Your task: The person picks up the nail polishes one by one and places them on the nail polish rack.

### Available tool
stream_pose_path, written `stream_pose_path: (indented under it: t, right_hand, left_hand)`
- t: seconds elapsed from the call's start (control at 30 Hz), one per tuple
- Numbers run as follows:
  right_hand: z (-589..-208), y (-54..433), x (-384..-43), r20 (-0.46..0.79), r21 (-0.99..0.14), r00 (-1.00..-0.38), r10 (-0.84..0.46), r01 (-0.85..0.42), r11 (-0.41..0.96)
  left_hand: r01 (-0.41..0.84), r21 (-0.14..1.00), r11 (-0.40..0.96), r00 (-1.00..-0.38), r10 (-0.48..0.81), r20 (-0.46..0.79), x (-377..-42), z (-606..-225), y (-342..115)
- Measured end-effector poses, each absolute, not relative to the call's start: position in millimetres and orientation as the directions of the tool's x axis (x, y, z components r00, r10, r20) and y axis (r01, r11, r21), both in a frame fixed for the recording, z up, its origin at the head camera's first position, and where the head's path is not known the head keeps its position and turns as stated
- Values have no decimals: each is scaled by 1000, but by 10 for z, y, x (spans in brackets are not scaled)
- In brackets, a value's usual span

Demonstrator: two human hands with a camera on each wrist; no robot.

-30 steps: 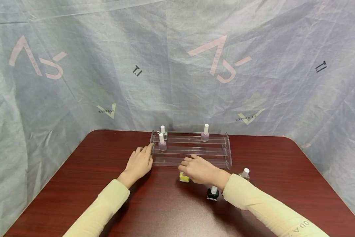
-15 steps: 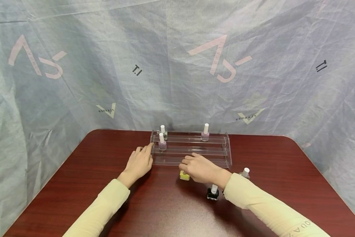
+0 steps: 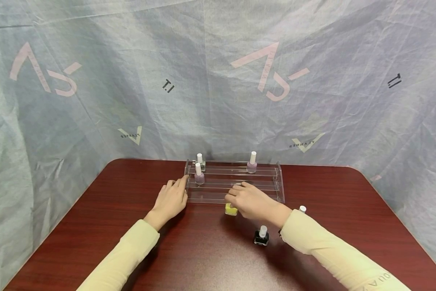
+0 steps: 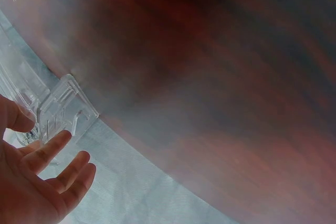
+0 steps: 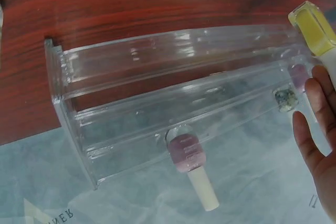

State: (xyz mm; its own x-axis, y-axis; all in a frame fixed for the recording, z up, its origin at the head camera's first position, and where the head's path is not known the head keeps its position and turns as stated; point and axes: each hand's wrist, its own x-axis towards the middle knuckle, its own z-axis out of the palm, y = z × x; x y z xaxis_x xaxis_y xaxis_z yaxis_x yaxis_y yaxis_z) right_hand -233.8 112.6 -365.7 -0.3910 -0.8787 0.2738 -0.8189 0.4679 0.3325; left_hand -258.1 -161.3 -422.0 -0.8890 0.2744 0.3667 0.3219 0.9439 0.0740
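My right hand point(image 3: 252, 202) holds a yellow nail polish bottle point(image 3: 231, 209) by its cap, just in front of the clear display rack point(image 3: 218, 198). Seen from the right wrist, the yellow bottle point(image 5: 315, 27) hangs with its glass end away from the fingers. My left hand point(image 3: 168, 200) rests its fingers at the rack's left end panel point(image 4: 65, 108), thumb apart from them. On the rack stand a purple nail polish bottle point(image 3: 252, 166) at the upper right, another purple bottle point(image 3: 199, 178) at left, and a glittery bottle point(image 3: 203, 165) behind it.
A black nail polish bottle point(image 3: 261, 237) with a white cap stands on the reddish-brown table point(image 3: 196, 258), in front of the right forearm. Behind the right sleeve shows the white cap point(image 3: 303, 209) of another bottle. A grey cloth point(image 3: 218, 101) hangs beyond the table.
My right hand has shifted slightly right and forward toward the rack, carrying the yellow nail polish bottle. The sleeve now covers more of the bottle at right. My left hand stays still.
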Motion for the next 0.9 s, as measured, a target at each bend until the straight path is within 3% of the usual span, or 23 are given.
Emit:
stream_pose_path:
  t: [0.37,0.9]
  right_hand:
    - [-3572,1221,-2373,301,300,-427,-853,-806,510]
    - [-3483,1400,-2506,374,297,-427,-823,-786,543]
  left_hand:
    - [325,79,942,-887,275,371,-2563,-4197,-1611]
    - [325,76,943,-889,278,365,-2568,-4202,-1613]
